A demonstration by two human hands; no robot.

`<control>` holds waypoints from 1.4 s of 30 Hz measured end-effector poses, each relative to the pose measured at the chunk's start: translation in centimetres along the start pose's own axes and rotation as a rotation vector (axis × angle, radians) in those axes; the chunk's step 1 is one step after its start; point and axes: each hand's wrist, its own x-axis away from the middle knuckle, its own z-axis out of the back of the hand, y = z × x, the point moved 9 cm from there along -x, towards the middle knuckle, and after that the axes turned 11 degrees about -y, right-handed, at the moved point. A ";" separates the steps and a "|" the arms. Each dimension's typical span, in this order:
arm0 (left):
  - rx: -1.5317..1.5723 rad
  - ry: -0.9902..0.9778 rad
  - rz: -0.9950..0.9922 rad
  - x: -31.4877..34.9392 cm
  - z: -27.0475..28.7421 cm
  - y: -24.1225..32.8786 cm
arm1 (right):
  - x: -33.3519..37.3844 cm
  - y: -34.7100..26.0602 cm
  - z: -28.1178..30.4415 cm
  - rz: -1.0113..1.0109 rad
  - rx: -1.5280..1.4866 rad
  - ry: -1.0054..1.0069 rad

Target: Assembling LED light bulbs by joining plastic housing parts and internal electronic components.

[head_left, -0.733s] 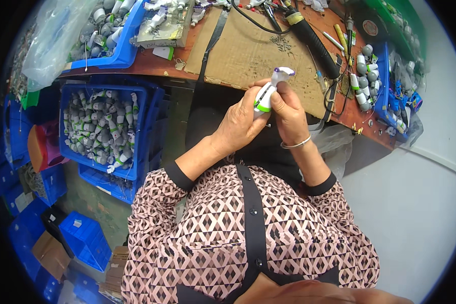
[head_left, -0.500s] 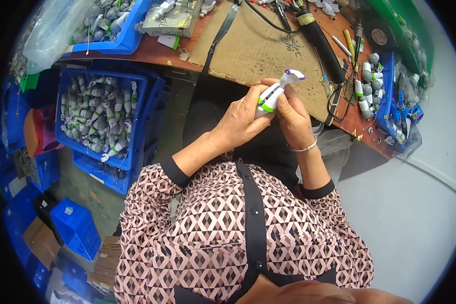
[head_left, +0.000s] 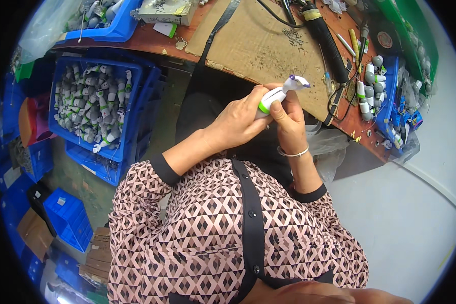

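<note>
My left hand [head_left: 240, 115] is wrapped round the lower part of a small white plastic piece [head_left: 273, 96]. It has a bright green band, a dark slot along its side and a curved, purple-edged white end sticking up past my fingers. From the other side my right hand [head_left: 291, 124] grips the same piece, thumb pressed near its green band and fingers partly hidden behind it. Both hands are close together just off the table's front edge. The piece's lower end is hidden in my left palm.
Cardboard [head_left: 258, 43] covers part of the table, with small metal bits and a black-handled tool [head_left: 325, 45]. A blue crate [head_left: 136, 126] of similar white, grey and green pieces stands at left. More pieces lie by a blue bin [head_left: 388, 91] at right.
The piece has turned a little in my hands, its purple-edged end now pointing more to the right. My right thumb has shifted left across it. The whole view has moved slightly.
</note>
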 end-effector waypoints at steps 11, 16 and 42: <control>-0.246 -0.112 0.102 1.3 -0.5 0.2 | 0.0 1.0 -1.2 0.096 -0.360 -0.021; -0.270 -0.247 0.026 2.4 1.9 0.2 | 0.2 -0.7 -0.4 0.003 0.117 -0.125; -0.468 -0.196 0.077 5.6 -1.1 -1.3 | 3.4 4.1 -1.6 -0.273 0.606 -0.270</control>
